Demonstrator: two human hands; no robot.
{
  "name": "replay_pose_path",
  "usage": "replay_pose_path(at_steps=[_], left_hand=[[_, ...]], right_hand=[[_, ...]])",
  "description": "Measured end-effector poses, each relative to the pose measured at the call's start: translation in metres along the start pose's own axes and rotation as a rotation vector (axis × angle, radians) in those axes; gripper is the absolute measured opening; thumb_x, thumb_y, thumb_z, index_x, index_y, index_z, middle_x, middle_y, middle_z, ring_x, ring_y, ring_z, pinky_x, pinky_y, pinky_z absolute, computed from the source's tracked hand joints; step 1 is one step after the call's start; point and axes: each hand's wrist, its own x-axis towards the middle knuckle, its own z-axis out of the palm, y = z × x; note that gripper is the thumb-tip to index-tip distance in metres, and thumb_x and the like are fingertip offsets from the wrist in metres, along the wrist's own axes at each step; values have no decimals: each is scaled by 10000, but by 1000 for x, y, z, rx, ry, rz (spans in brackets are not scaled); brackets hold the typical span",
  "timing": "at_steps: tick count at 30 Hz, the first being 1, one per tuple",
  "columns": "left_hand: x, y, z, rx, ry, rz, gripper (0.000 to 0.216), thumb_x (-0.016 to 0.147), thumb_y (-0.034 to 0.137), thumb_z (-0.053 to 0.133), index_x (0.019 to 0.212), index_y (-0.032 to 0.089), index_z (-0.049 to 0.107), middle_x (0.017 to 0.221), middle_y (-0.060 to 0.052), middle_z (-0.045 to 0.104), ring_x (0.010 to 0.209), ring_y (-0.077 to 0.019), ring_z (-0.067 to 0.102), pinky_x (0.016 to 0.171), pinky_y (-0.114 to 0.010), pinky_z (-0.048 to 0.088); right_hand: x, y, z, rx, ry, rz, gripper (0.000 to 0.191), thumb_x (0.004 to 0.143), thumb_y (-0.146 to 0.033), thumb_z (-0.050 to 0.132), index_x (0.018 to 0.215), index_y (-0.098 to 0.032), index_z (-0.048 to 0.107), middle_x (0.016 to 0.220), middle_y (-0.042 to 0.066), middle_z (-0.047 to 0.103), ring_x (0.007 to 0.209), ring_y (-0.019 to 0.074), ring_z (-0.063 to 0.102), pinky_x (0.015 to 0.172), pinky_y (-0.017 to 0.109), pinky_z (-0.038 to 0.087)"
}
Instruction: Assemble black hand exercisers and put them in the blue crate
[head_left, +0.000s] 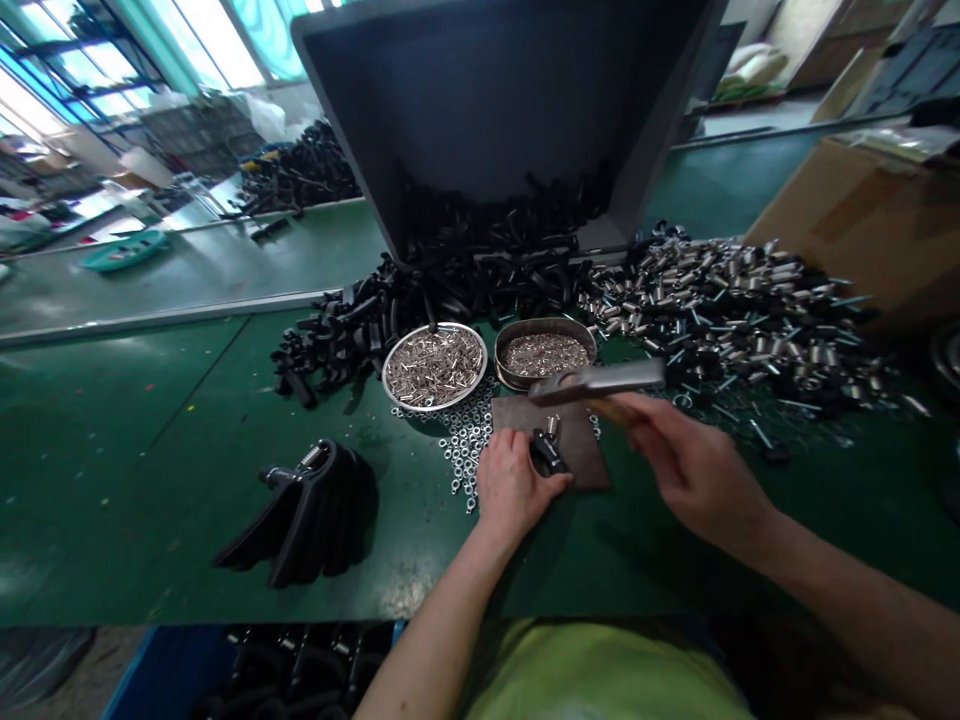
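Observation:
My left hand (514,483) is closed on a small black plastic part with a metal spring (548,447), holding it down on a dark flat metal plate (581,450). My right hand (686,462) grips the wooden handle of a hammer (596,381), whose steel head hangs just above the part. Loose metal washers (465,445) lie scattered left of the plate.
Behind the plate stand a round tray of small metal pins (435,366) and a round tin of tiny metal pieces (544,353). A black bin (495,110) spills black parts. Metal-and-black pieces (742,310) pile at right. Assembled black grips (311,510) lie left. A cardboard box (862,220) stands far right.

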Motion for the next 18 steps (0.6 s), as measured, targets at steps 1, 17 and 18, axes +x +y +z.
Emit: replay_pose_path(at_steps=[1, 17, 18], left_hand=[[0, 0, 0, -3, 2, -7, 515, 583, 467, 780, 957, 186, 565, 1006, -88, 567, 1011, -273, 507, 872, -406, 412], [-4, 6, -9, -692, 110, -283, 520, 586, 457, 785, 969, 227, 518, 909, -40, 596, 867, -232, 562, 819, -358, 407], [-6, 9, -10, -778, 108, -299, 549, 581, 463, 789, 989, 222, 511, 910, -42, 601, 848, -223, 566, 798, -343, 413]], right_hand=[[-1, 0, 0, 5, 43, 4, 372, 935, -260, 300, 1232, -223, 522, 970, 88, 698, 832, 201, 667, 700, 314, 517], [-44, 71, 19, -531, -15, 26, 340, 917, -333, 418, 1109, -174, 649, 875, 116, 661, 849, 266, 605, 688, 365, 453], [-42, 66, 21, -451, 5, 23, 343, 913, -339, 425, 1123, -166, 634, 941, 129, 661, 908, 277, 599, 732, 382, 461]])
